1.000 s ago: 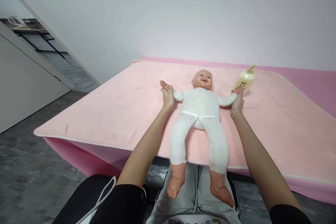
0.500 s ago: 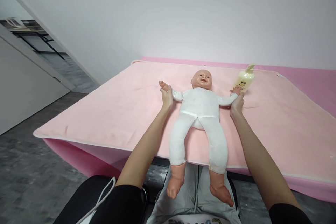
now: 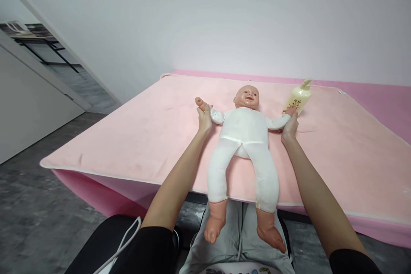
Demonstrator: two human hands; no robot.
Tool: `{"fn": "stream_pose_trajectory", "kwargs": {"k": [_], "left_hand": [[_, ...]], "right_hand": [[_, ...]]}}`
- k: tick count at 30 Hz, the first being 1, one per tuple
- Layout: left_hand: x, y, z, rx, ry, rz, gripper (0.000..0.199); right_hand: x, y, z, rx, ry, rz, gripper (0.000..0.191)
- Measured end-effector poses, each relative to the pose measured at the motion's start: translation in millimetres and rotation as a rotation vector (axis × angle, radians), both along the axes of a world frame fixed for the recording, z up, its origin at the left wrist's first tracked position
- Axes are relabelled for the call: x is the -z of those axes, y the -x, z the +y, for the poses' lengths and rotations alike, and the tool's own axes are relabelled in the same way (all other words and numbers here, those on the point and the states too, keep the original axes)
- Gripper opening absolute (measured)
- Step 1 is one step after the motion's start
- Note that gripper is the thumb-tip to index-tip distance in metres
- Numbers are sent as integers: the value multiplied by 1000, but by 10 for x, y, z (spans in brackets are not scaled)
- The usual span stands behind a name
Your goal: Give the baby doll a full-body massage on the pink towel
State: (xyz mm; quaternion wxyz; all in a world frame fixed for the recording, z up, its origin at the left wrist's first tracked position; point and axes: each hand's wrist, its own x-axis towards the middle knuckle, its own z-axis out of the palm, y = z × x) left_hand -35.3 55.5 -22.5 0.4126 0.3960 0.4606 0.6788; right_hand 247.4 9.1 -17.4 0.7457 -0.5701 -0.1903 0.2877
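A baby doll [image 3: 244, 126] with a white cloth body lies on its back on a pale pink mat [image 3: 135, 137]. Its head points to the wall and its feet hang past the table's near edge. My left hand [image 3: 204, 120] is closed around the doll's arm at the left, near the wrist. At the right, my right hand [image 3: 290, 126] grips the other arm just below the doll's hand. Both doll arms are spread out sideways. Right behind the doll's hand on the right is a pale yellow pump bottle [image 3: 299, 96], partly covered by that hand.
A white wall [image 3: 224, 25] rises behind the table. Darker pink cloth [image 3: 379, 102] shows under the mat at the right and back. A white cable [image 3: 123, 244] runs by my left sleeve. My legs [image 3: 237, 231] are beneath the doll's feet.
The doll's hands have shifted slightly in my grip, the one at the right turning a little to the right. Both my hands stay closed on the doll's arms.
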Motion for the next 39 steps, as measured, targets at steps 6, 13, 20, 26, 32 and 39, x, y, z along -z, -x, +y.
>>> {"fn": "stream_pose_trajectory", "kwargs": {"k": [6, 13, 20, 26, 32, 39], "left_hand": [[-60, -23, -36, 7, 1, -42, 30], [-99, -15, -48, -100, -23, -16, 34], [-174, -6, -88, -128, -21, -23, 45], [-217, 13, -89, -112, -32, -34, 46], [-206, 36, -43, -77, 32, -57, 47], [-175, 51, 25, -32, -81, -174, 51]], "right_hand": [[3, 0, 0, 1, 1, -4, 50], [32, -22, 12, -15, -13, -18, 53], [49, -28, 22, -11, -19, -20, 52], [54, -31, 20, -10, -18, -47, 54], [57, -53, 40, -14, 20, -20, 52], [36, -32, 25, -14, -6, 8, 46]]}}
